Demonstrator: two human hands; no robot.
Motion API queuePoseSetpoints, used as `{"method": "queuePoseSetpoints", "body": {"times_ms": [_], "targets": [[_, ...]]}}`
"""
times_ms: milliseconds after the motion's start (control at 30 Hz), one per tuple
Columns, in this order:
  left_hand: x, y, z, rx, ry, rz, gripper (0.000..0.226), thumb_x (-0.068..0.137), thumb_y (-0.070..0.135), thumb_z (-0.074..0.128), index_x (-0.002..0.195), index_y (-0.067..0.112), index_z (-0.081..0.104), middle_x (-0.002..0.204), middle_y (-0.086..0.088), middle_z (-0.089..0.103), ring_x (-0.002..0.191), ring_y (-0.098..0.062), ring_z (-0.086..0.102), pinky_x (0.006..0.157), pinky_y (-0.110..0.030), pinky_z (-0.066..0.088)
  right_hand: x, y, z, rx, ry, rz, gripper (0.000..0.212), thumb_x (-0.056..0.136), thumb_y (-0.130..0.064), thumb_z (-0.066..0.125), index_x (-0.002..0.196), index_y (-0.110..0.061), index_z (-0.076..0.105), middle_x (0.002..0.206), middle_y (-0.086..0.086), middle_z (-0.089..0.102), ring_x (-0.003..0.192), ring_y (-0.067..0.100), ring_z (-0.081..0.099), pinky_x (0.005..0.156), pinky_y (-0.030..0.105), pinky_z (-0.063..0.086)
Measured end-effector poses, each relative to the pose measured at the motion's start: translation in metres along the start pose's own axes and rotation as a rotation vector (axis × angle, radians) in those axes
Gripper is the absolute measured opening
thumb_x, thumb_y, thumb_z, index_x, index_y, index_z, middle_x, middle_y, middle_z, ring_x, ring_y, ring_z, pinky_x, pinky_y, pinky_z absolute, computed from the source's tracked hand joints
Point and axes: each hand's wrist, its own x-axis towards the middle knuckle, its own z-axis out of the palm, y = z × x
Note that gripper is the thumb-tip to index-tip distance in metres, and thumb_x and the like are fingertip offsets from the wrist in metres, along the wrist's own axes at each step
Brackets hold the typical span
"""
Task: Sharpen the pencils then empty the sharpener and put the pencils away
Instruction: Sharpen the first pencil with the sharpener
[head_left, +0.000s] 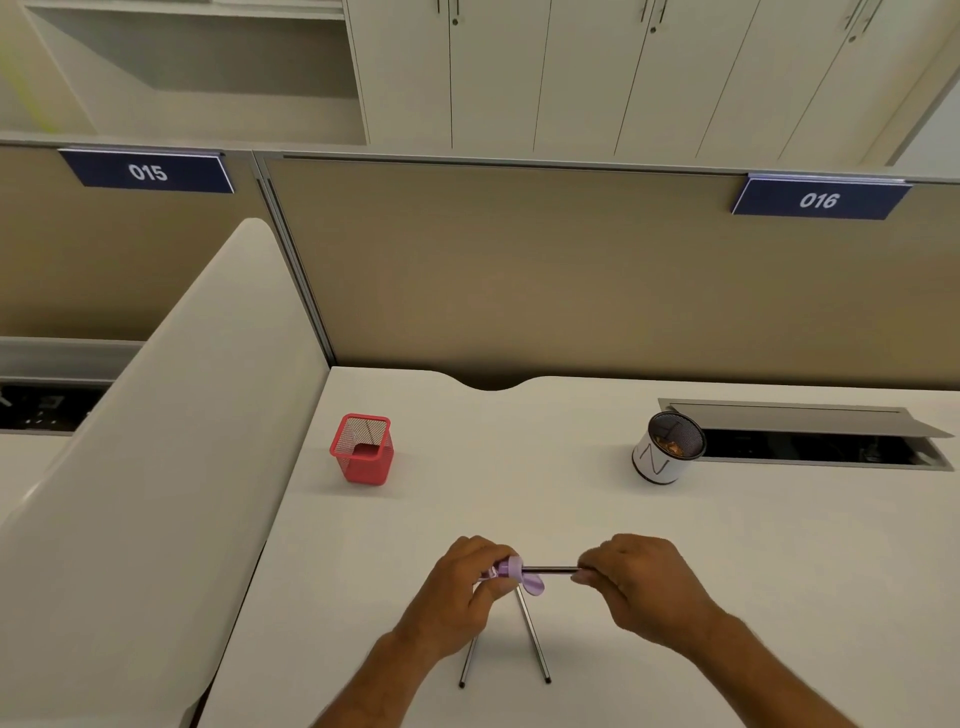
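Over the white desk (571, 499), pencil in sharpener.
Left hand (462, 597) pinches the small lilac plastic sharpener (511, 570); right hand (644, 582) grips the dark slim pencil (553, 570).

A big white desk (727, 571) fills the near part of the view. At its back right there is a long slot (810, 447) in the top, with its grey flap (789, 415) open. A tan wall panel (571, 270) stands behind the desk. Two blue signs hang on the panel tops. The left sign (148, 171) says 015 and the right sign (820, 200) says 016. A white divider (171, 441) stands on the left side. White cupboards (623, 73) are far behind, next to an open shelf (197, 57).
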Motion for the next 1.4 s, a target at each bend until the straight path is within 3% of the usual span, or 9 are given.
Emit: {"method": "queuePoseSetpoints", "body": {"times_ms": [267,400,533,733,867,1000,1200,1333,1400], "targets": [[0.0,0.003,0.0,0.036,-0.028,0.005,0.022,0.093,0.034,0.054,0.111,0.028,0.065,0.102,0.017,0.061,0.097,-0.002,0.051,0.081,-0.007,0.038,0.002,0.006,0.002,0.064,-0.241,0.115,0.038,0.099,-0.049,0.033,0.093,-0.026,0.063,0.079,-0.006,0.064,0.074,0.015,0.057,0.067,0.031,0.043],[0.0,0.003,-0.001,-0.04,-0.066,-0.04,0.03,0.086,0.048,0.06,0.115,0.04,0.056,0.106,0.024,0.059,0.099,-0.001,0.057,0.08,-0.01,0.047,-0.002,0.001,0.003,0.247,-0.158,0.166,0.029,0.083,-0.057,0.056,0.101,-0.034,0.062,0.074,-0.017,0.058,0.067,0.002,0.054,0.065,0.025,0.05],[0.001,0.003,-0.008,-0.042,-0.065,-0.072,0.032,0.075,0.044,0.074,0.097,0.042,0.051,0.099,0.024,0.059,0.082,0.0,0.056,0.067,-0.007,0.043,-0.003,-0.003,0.006,0.2,0.03,0.058,0.013,0.075,-0.031,0.079,0.082,-0.026,0.07,0.069,-0.013,0.063,0.06,0.008,0.057,0.05,0.025,0.05],[0.007,0.008,-0.015,-0.091,-0.072,-0.054,0.022,0.077,0.03,0.076,0.091,0.032,0.059,0.09,0.016,0.064,0.076,-0.004,0.057,0.065,-0.013,0.045,-0.002,-0.004,0.007,0.012,0.06,-0.031,0.011,0.073,-0.031,0.078,0.072,-0.023,0.071,0.057,-0.01,0.059,0.051,0.011,0.055,0.04,0.02,0.04],[0.007,0.011,-0.015,-0.085,-0.082,-0.028,0.02,0.079,0.026,0.074,0.094,0.031,0.063,0.092,0.018,0.064,0.082,-0.006,0.06,0.069,-0.013,0.047,-0.004,-0.001,0.004,-0.018,-0.04,-0.028,0.016,0.083,-0.037,0.067,0.074,-0.024,0.068,0.059,-0.01,0.063,0.05,0.012,0.057,0.043,0.023,0.042],[0.007,0.014,-0.013,-0.073,-0.086,0.014,0.019,0.081,0.022,0.074,0.099,0.025,0.067,0.096,0.016,0.065,0.082,-0.003,0.059,0.072,-0.016,0.049,-0.003,0.006,0.004,0.052,-0.262,0.072,0.04,0.098,-0.049,0.037,0.089,-0.024,0.066,0.08,-0.004,0.071,0.069,0.019,0.062,0.064,0.031,0.044],[0.004,0.017,-0.007,-0.017,-0.068,0.07,0.018,0.084,0.021,0.071,0.102,0.02,0.067,0.094,0.019,0.061,0.082,0.0,0.056,0.072,-0.007,0.042,0.006,0.012,-0.005,0.397,-0.437,0.263,0.043,0.096,-0.049,0.046,0.074,-0.019,0.069,0.06,-0.001,0.062,0.051,0.007,0.048,0.059,0.023,0.04],[0.004,0.017,-0.008,-0.056,-0.085,0.0,0.024,0.084,0.025,0.07,0.107,0.022,0.069,0.099,0.013,0.069,0.086,-0.002,0.06,0.075,-0.011,0.046,0.002,0.007,-0.004,0.422,-0.271,0.302,0.038,0.074,-0.063,0.066,0.093,-0.03,0.071,0.069,-0.016,0.063,0.063,-0.001,0.056,0.062,0.016,0.044],[0.005,0.017,-0.011,-0.092,-0.085,-0.036,0.024,0.084,0.029,0.068,0.108,0.024,0.07,0.101,0.012,0.071,0.089,-0.003,0.063,0.078,-0.016,0.05,0.0,0.006,-0.002,0.271,-0.095,0.154,0.031,0.078,-0.057,0.064,0.087,-0.028,0.073,0.068,-0.016,0.065,0.059,0.0,0.056,0.057,0.02,0.048]]}}
